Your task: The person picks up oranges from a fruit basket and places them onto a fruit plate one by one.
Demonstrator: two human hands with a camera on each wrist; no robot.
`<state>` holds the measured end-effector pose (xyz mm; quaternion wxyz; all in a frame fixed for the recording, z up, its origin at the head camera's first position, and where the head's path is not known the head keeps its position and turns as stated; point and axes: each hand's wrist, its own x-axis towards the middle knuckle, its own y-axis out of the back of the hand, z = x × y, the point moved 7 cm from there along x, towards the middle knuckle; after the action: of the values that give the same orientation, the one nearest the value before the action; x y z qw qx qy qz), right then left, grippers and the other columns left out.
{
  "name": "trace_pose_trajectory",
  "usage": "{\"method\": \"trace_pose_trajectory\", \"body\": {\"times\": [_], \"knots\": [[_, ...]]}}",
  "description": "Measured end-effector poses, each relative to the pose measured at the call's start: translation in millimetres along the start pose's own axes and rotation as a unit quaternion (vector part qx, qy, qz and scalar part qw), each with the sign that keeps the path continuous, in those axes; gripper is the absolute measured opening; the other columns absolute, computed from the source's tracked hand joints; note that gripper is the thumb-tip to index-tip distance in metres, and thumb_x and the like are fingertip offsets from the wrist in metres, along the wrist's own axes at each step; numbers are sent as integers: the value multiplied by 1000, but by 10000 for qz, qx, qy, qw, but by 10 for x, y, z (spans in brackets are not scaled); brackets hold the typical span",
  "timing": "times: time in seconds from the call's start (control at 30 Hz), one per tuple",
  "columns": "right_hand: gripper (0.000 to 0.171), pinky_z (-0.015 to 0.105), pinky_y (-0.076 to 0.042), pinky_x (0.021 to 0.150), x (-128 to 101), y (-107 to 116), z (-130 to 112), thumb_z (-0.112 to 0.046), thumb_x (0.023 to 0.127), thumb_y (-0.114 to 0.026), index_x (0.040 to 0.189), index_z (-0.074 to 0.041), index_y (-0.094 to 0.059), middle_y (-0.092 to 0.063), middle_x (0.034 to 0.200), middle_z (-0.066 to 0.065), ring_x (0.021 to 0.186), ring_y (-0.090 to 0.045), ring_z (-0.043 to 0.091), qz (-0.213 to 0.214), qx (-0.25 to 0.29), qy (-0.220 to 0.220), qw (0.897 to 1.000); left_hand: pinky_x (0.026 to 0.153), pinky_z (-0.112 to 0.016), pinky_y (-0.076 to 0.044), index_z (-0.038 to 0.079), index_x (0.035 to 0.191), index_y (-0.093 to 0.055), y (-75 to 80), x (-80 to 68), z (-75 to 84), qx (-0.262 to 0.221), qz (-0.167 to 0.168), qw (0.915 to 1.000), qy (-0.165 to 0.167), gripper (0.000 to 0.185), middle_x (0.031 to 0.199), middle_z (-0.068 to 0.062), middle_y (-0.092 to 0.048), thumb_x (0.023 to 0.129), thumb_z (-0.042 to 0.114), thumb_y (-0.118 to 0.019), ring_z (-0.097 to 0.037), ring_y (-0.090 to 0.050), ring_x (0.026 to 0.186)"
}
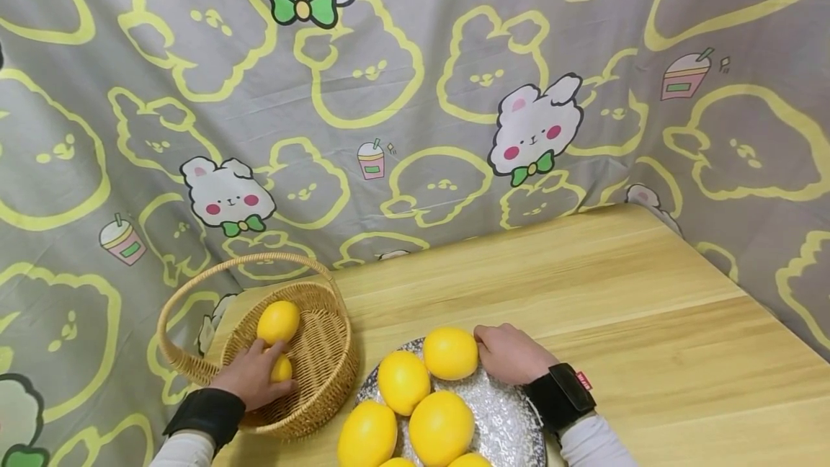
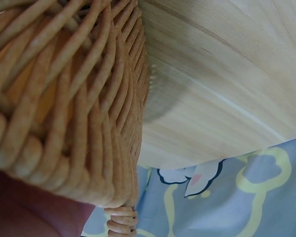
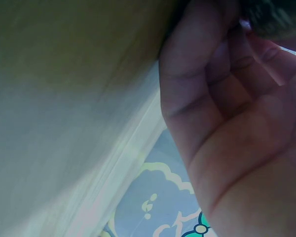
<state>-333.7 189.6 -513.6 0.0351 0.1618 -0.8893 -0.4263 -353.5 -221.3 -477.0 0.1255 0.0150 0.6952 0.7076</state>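
A woven basket (image 1: 327, 373) with a hoop handle stands at the table's left end and holds two yellow lemons. My left hand (image 1: 256, 373) reaches into it, and its fingers curl over the lower lemon (image 1: 282, 370); the other lemon (image 1: 278, 321) lies just behind. My right hand (image 1: 499, 350) grips the rearmost lemon (image 1: 450, 353) on a silver plate (image 1: 502, 416), which carries several lemons. The left wrist view shows only the basket wall (image 2: 64, 98) from outside. In the right wrist view the curled palm (image 3: 237, 128) fills the frame.
The wooden table (image 1: 583, 287) stretches bare to the right and behind the plate. A grey cloth with bunny prints (image 1: 415, 92) hangs close behind the table and drapes round its left and right ends. Basket and plate sit close together near the front edge.
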Motion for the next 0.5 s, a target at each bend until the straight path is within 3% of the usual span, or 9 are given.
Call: {"method": "trace_pose_trajectory", "body": {"times": [0.33, 0.5], "knots": [[20, 30, -41, 62, -7, 18, -10, -12, 106, -50, 94, -14, -65, -55, 69, 0, 60, -49, 15, -12, 67, -36, 10000, 66, -48, -51, 18, 128, -63, 28, -12, 17, -16, 42, 10000, -10, 62, 118, -21, -58, 79, 49, -84, -41, -63, 94], [19, 30, -42, 61, -11, 2, -12, -13, 106, -50, 93, -15, -64, -54, 68, 0, 59, -49, 14, -24, 43, -74, 10000, 68, -52, -53, 17, 131, -62, 33, -20, 29, -16, -7, 10000, 19, 64, 120, -22, -58, 80, 50, -84, -44, -63, 97]]}}
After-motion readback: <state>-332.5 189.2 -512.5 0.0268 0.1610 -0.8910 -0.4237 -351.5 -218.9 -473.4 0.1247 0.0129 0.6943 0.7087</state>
